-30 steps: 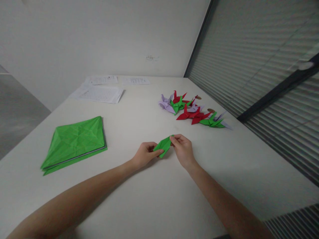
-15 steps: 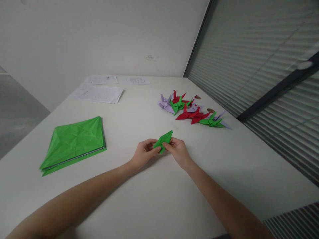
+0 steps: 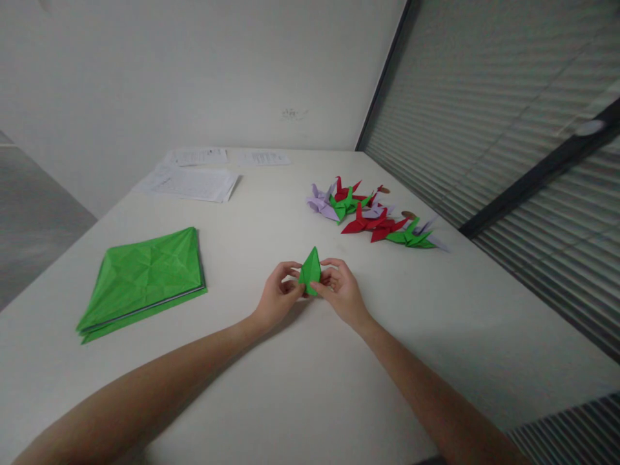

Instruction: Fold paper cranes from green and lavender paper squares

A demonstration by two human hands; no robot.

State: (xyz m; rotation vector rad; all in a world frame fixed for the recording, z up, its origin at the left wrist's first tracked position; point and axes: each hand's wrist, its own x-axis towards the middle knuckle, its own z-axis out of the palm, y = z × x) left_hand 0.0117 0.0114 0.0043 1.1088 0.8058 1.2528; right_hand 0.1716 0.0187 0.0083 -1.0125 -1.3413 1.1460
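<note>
Between my hands is a small piece of folded green origami paper (image 3: 311, 266), kite-shaped, its sharp tip pointing up and away from me. My left hand (image 3: 281, 292) pinches its lower left edge, the thumb at the bottom corner. From the other side, my right hand (image 3: 341, 290) grips the lower right edge, its thumb across the front near the base. The fingers behind the paper are partly hidden. Beyond my right hand lies a cluster of folded paper cranes in red (image 3: 369, 221), green (image 3: 411, 237) and lilac (image 3: 321, 201).
A stack of creased green paper sheets (image 3: 150, 271) lies at the left of the white table (image 3: 290, 387). Printed papers (image 3: 188, 183) rest at the far left. Two small brown round things (image 3: 409, 215) sit by the cranes. Window blinds (image 3: 508, 129) run along the right side.
The green folded paper has turned from leaning right to nearly upright, with its tip now pointing straight away. My fingers have shifted along its sides. The cranes and the stack stay put.
</note>
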